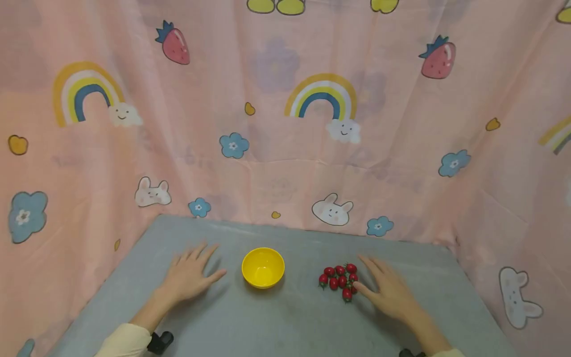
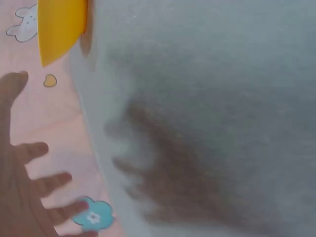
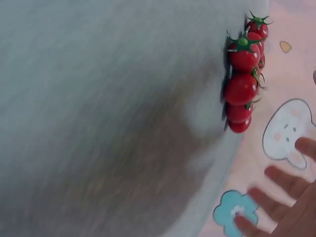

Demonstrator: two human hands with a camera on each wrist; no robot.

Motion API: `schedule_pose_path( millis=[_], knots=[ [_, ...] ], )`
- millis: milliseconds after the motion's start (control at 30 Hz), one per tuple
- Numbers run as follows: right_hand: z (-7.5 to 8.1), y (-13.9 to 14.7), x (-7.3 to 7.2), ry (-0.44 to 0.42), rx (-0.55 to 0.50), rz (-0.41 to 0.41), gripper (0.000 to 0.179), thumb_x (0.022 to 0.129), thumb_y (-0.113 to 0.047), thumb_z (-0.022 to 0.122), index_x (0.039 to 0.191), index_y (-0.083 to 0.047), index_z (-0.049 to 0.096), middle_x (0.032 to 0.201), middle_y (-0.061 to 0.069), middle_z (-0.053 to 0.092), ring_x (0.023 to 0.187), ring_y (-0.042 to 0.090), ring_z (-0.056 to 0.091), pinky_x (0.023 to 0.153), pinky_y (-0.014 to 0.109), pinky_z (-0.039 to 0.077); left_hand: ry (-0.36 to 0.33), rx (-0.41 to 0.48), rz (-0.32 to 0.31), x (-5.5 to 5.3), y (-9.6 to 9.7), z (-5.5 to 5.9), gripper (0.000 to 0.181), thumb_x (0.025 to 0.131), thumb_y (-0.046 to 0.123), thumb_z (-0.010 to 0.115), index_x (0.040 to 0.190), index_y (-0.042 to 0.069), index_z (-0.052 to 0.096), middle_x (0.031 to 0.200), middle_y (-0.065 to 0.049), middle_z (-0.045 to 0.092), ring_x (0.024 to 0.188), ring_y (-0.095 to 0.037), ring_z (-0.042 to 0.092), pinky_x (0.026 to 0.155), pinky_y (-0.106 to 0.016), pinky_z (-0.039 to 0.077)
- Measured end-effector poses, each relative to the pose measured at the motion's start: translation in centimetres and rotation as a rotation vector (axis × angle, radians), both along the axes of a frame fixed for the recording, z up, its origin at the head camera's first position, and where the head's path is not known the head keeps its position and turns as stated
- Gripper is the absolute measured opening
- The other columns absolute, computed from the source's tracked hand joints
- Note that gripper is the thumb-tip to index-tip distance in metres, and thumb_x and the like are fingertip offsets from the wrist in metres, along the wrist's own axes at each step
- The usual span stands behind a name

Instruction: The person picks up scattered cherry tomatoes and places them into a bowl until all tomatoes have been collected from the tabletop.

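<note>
Flanking the glossy round yellow bowl (image 1: 263,281), our left hand (image 1: 188,273) and right hand (image 1: 387,288) spread empty, seemingly pre-grasp; gripping the small red tomatoes (image 1: 342,282) would call for pinching.

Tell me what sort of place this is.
Probably a staged tabletop setup, perhaps for recording: a cartoon-print pink curtain hangs behind and beside a grey table, on which a yellow bowl and small red tomatoes are set out.
</note>
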State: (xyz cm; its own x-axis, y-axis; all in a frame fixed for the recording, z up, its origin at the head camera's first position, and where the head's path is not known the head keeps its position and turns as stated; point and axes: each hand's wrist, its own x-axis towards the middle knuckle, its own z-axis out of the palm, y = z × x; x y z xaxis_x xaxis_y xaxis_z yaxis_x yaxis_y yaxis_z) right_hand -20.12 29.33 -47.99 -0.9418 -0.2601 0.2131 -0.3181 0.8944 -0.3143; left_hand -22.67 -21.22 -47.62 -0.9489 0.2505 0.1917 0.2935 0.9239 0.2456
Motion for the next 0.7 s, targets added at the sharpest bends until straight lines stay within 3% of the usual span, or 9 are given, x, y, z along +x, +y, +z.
schedule_pose_path(
  millis=[100,233,433,700],
  knots=[
    [-0.2,0.9,0.2,-0.042,-0.146,0.048,0.066,0.097,-0.041,0.069,0.15,-0.008,0.048,0.141,0.022,0.053,0.123,0.044,0.053,0.095,0.068,0.044,-0.039,0.098,-0.031,0.2,-0.7,-0.1,0.074,0.096,0.056,0.064,0.152,0.01,0.049,0.146,-0.019,0.052,0.131,-0.046,0.047,0.103,-0.07,0.035],
    [-0.6,2.4,0.3,-0.126,-0.327,0.066,0.058,0.096,-0.028,0.074,0.145,-0.004,0.052,0.13,0.02,0.06,0.106,0.035,0.063,0.083,0.056,0.054,-0.13,0.309,-0.055,0.6,-1.7,-0.3,0.068,0.095,0.048,0.07,0.147,0.008,0.052,0.137,-0.012,0.059,0.121,-0.035,0.058,0.099,-0.058,0.047],
    [-0.9,4.3,0.4,-0.211,-0.447,0.04,0.054,0.094,-0.025,0.076,0.14,-0.004,0.057,0.121,0.017,0.065,0.099,0.029,0.067,0.081,0.047,0.057,-0.262,0.637,-0.166,0.6,-3.1,-0.7,0.055,0.097,0.032,0.072,0.14,0.002,0.056,0.126,-0.013,0.065,0.109,-0.031,0.065,0.092,-0.049,0.054],
    [-1.4,5.5,0.0,-0.238,-0.507,0.044,0.056,0.09,-0.02,0.081,0.138,-0.002,0.059,0.12,0.016,0.066,0.098,0.029,0.067,0.08,0.038,0.057,-0.349,0.778,-0.248,0.8,-3.1,-1.3,0.058,0.096,0.017,0.073,0.146,-0.002,0.048,0.132,-0.023,0.06,0.115,-0.04,0.062,0.095,-0.049,0.053]
  ],
)
